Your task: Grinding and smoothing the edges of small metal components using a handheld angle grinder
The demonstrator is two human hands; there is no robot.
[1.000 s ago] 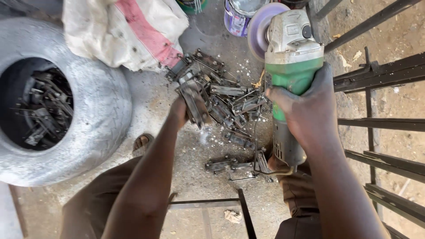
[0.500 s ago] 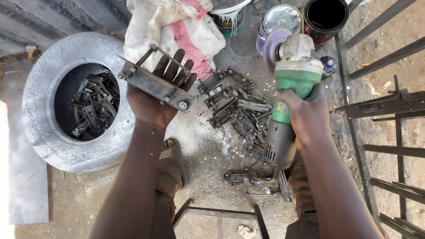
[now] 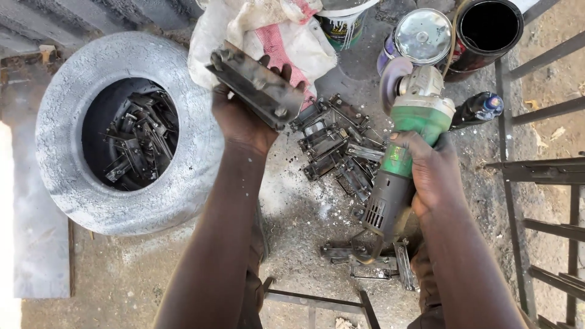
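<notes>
Holding: your left hand (image 3: 244,119) has its grip clamped round a flat metal bracket (image 3: 256,91), lifted clear of the floor and tilted, between the tyre and the cloth sack (image 3: 268,33).
Right hand: your right hand (image 3: 429,173) is closed tight on the body of the green angle grinder (image 3: 405,146), disc (image 3: 393,82) pointing away from you, near the paint cans (image 3: 420,36) and apart from the bracket.
Step in hand: you look to be between pieces, with one bracket up in the air and the grinder idle beside it; I judge this from the pose alone.
Pile: more brackets (image 3: 338,146) lie on the dusty floor between your hands, a few more just below the grinder's cord end.
Tyre: the grey tyre (image 3: 79,189) on your left holds a heap of like pieces (image 3: 137,146) in its hollow.
Next move calls for: a firm hold on the bracket, fingers kept off the edge facing the disc, and the disc kept away from the sack and the bottle (image 3: 478,108).
Watch: the metal frame (image 3: 542,170) stands close on your right.
</notes>
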